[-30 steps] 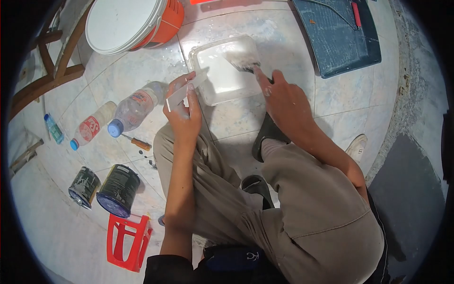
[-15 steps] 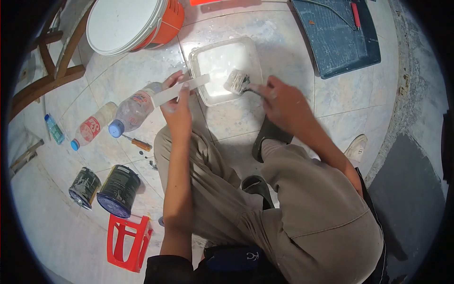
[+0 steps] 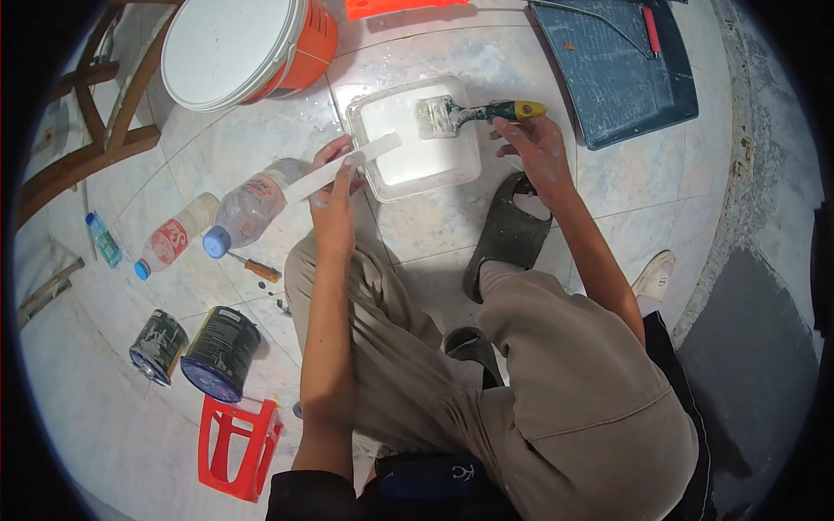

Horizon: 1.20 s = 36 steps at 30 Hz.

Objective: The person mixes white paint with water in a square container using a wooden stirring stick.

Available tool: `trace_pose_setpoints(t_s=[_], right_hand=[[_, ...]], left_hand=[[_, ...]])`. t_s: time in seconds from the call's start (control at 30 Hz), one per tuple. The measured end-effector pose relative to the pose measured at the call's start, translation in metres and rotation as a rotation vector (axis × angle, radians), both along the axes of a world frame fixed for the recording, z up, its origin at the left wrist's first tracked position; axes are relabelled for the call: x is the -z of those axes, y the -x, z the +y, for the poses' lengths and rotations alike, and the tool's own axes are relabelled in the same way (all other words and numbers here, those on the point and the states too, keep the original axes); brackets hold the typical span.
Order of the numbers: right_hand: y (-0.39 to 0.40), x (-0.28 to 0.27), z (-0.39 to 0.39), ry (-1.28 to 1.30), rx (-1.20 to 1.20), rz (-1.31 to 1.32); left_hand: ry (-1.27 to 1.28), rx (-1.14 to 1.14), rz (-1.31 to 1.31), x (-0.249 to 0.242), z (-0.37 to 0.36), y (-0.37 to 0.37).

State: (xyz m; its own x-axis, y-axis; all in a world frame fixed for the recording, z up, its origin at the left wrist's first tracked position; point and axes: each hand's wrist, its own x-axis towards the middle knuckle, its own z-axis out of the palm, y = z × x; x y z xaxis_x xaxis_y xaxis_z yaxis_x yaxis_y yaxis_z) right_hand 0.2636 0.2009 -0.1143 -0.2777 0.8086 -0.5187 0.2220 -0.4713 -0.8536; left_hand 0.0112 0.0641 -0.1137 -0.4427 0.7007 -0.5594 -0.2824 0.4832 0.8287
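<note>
My left hand [image 3: 334, 204] grips a flat white strip [image 3: 347, 165], whose far end reaches over the near-left corner of a shallow clear tub [image 3: 424, 189] of white paint on the floor. A paintbrush [image 3: 473, 111] with a green and yellow handle lies across the tub's far right rim, bristles over the paint. My right hand [image 3: 540, 154] hovers just below the handle's end with fingers spread and holds nothing.
An orange bucket with a white lid [image 3: 234, 48] stands at the back left and a blue roller tray [image 3: 617, 61] at the back right. Two plastic bottles [image 3: 248, 204], a screwdriver [image 3: 258, 268], two cans [image 3: 221, 352] and a red frame [image 3: 234, 447] lie left. A black sandal [image 3: 508, 230] sits under my right forearm.
My right hand drew the brush out of the paint, laid it across the tub's rim and let go. My left hand tilted the strip flatter, toward the tub.
</note>
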Motion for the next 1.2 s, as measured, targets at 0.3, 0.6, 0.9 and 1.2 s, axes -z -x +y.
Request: trace_pose_setpoints(t_s=[0.3, 0.6, 0.9, 1.2], right_hand=[[0.017, 0.031, -0.011, -0.109, -0.171, -0.138], [0.028, 0.027, -0.010, -0.047, 0.009, 0.000], [0.002, -0.073, 0.022, -0.116, -0.277, -0.015], [-0.034, -0.129, 0.073, -0.658, -0.528, -0.127]], left_hand=[[0.270, 0.062, -0.183, 0.014, 0.002, -0.017], [0.145, 0.010, -0.337, 0.031, -0.009, -0.016], [0.079, 0.102, -0.206, 0.006, -0.008, -0.015], [-0.217, 0.511, -0.051, -0.134, 0.099, -0.076]])
